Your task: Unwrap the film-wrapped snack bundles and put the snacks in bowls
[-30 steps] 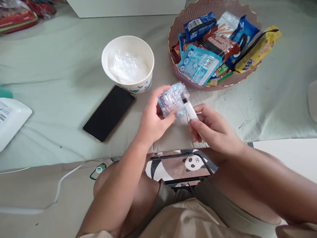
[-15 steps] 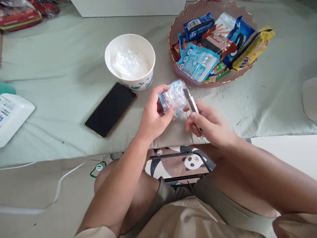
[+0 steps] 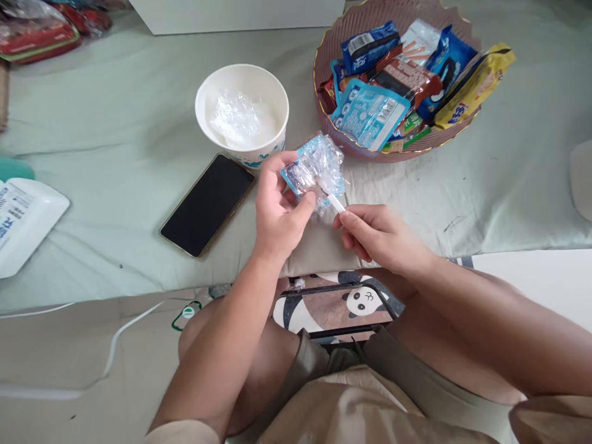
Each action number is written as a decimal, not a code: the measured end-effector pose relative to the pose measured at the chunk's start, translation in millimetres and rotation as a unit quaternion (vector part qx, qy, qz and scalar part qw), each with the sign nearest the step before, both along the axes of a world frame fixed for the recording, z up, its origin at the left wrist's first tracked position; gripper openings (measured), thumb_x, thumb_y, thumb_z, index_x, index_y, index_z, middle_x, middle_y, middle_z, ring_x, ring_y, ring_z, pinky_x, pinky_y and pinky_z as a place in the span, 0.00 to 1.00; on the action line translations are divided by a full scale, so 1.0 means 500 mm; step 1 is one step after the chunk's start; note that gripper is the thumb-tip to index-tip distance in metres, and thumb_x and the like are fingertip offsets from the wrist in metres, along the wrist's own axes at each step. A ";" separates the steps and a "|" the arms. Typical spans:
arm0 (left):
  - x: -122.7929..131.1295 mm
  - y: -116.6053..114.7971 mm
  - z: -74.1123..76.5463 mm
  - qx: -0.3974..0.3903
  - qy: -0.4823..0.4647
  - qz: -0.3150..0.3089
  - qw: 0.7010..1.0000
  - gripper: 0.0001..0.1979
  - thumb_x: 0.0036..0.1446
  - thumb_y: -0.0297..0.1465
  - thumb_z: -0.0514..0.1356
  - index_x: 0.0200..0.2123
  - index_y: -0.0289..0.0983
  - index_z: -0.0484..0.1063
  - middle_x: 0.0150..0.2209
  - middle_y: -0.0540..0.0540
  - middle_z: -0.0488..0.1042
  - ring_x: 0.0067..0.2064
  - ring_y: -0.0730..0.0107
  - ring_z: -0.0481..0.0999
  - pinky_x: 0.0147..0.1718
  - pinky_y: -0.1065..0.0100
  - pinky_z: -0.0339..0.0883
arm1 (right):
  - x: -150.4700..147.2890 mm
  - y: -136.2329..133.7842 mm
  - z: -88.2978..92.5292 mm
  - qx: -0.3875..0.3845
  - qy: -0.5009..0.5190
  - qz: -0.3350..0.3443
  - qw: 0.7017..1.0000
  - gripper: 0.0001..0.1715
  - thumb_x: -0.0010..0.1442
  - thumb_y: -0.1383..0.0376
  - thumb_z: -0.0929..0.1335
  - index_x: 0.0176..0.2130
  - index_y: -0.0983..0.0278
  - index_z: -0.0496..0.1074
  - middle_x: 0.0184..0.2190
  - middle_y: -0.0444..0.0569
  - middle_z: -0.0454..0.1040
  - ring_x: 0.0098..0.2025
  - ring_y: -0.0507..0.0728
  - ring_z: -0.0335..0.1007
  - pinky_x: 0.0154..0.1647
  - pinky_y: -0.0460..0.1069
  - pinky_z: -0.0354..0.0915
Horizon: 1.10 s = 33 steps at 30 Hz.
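Note:
My left hand [image 3: 282, 200] is closed on the left side of a small blue packet [image 3: 289, 176] wrapped in crumpled clear plastic film [image 3: 326, 160]. Its thumb presses the film from the near side. Between the thumb and fingers of my right hand [image 3: 374, 234] is a slim cutter knife [image 3: 337, 204] with a pale handle. The knife points up and left, and its tip meets the film close to my left thumb. Whether the tip has gone through the film I cannot tell.
A white paper tub [image 3: 203, 117] holding crumpled clear film stands behind my left hand. Left of the hands lies a black phone [image 3: 206, 206]. A pink ribbed bowl [image 3: 324, 61] with several snack packets sits at the back right. A white bottle [image 3: 28, 222] lies far left.
The knife has swung down and left from the film's right edge to its near side. My left hand has shifted slightly left and tilted the packet.

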State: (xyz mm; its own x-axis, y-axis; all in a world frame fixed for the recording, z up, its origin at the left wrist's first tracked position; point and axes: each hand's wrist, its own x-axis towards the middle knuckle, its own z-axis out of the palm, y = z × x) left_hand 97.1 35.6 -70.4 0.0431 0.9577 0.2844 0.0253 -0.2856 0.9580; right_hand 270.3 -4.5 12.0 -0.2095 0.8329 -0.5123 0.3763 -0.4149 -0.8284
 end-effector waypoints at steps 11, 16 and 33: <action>-0.015 0.008 -0.010 -0.064 -0.047 0.004 0.997 0.31 0.61 0.49 0.66 0.63 0.53 0.58 0.55 0.43 0.73 0.50 0.61 0.79 0.45 0.59 0.78 | 0.054 0.000 0.008 0.035 -0.107 0.096 0.989 0.25 0.70 0.52 0.61 0.26 0.63 0.66 0.20 0.44 0.67 0.22 0.50 0.62 0.26 0.47 0.58; -0.028 0.012 -0.008 -0.090 -0.041 -0.012 0.995 0.28 0.64 0.45 0.62 0.64 0.54 0.58 0.54 0.44 0.75 0.48 0.62 0.80 0.43 0.60 0.78 | 0.131 0.012 0.001 0.183 -0.282 0.173 0.926 0.20 0.68 0.55 0.61 0.32 0.62 0.73 0.29 0.51 0.73 0.30 0.56 0.68 0.32 0.51 0.59; -0.007 -0.019 0.072 -0.250 -0.077 -0.343 0.902 0.30 0.57 0.51 0.69 0.56 0.45 0.68 0.41 0.46 0.75 0.37 0.67 0.77 0.34 0.68 0.75 | 0.081 -0.022 0.026 0.295 -0.173 0.031 0.939 0.16 0.67 0.56 0.67 0.34 0.58 0.80 0.25 0.47 0.72 0.26 0.54 0.66 0.33 0.52 0.63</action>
